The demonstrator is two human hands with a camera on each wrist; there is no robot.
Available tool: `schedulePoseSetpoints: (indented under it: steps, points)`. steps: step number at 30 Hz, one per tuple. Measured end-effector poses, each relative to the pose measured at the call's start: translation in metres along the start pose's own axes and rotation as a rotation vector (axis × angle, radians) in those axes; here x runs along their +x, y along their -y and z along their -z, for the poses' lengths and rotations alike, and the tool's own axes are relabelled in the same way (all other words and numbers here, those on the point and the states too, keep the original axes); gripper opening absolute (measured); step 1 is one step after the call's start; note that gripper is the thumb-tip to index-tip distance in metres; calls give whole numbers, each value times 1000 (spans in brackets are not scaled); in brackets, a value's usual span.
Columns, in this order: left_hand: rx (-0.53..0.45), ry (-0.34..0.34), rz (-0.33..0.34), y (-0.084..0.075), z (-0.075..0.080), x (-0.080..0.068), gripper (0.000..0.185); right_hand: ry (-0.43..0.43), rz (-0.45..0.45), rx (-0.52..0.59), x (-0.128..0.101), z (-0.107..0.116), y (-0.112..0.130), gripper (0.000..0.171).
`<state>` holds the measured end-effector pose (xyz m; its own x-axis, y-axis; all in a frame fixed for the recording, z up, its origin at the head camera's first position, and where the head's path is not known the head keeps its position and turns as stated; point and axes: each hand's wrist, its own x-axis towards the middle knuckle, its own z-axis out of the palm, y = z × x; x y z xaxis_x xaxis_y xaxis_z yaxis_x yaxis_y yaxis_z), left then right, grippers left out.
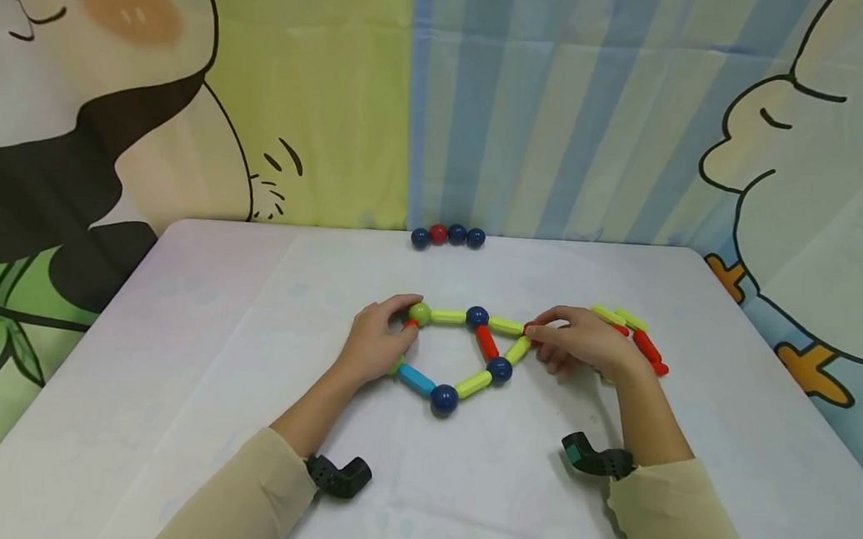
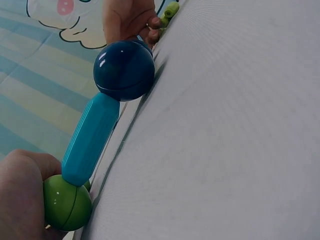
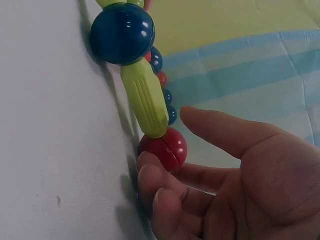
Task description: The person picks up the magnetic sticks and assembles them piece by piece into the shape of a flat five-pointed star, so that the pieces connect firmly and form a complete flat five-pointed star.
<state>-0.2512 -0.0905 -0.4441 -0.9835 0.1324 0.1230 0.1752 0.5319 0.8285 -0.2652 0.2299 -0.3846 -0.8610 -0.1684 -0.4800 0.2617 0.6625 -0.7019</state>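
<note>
A flat frame of toy building rods (image 1: 473, 384) and balls lies on the white table, with a red rod (image 1: 486, 343) across its inside. My left hand (image 1: 372, 339) grips its left side, fingers at a green ball (image 1: 419, 313) and a red rod end. In the left wrist view, the hand is against another green ball (image 2: 67, 202), joined by a blue rod (image 2: 91, 140) to a navy ball (image 2: 124, 70). My right hand (image 1: 580, 340) is at the right corner, its relaxed fingers touching a red ball (image 3: 167, 150); the thumb stands apart from it in the right wrist view.
Several loose balls, navy ones (image 1: 457, 235) and a red one (image 1: 437, 234), line the back edge. Spare red rods (image 1: 646, 346) and yellow-green rods (image 1: 609, 314) lie beyond my right hand. A printed cloth (image 1: 339, 88) hangs behind the table (image 1: 188, 419).
</note>
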Motion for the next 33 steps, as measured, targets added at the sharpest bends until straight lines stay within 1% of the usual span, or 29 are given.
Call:
schedulePoseSetpoints:
  steps: [3, 6, 10, 14, 17, 19, 21, 24, 26, 29, 33]
  points:
    - [1, 2, 2, 0, -1, 0, 46, 19, -17, 0, -1, -2, 0, 57]
    - [-2, 2, 13, 0, -1, 1, 46, 13, -15, 0, 0, -4, 2, 62]
    - [-23, 9, 15, 1, -1, 0, 47, -35, 0, 1, 4, -7, 2, 65]
    - [-62, -3, 23, 1, -1, -1, 42, -94, 27, 48, 10, -11, 1, 68]
    - [-56, -14, 15, 0, -1, -2, 38, -124, 66, 93, 14, -15, -1, 70]
    - [-18, -13, -2, 0, -1, -2, 36, -134, 100, 98, 16, -17, -1, 71]
    - [36, -7, -32, 1, -1, -3, 36, -121, 140, 81, 18, -18, -1, 71]
    - [120, 10, -66, 2, -2, -3, 37, -79, 203, 9, 18, -19, 0, 71]
    - [156, 16, -88, 3, -2, -4, 38, -53, 231, -45, 17, -20, 1, 72]
    - [170, 15, -104, 2, -2, -4, 39, -38, 244, -100, 16, -22, 3, 74]
    - [186, 10, -116, 0, -2, -5, 41, -57, 243, -129, 15, -23, 5, 73]
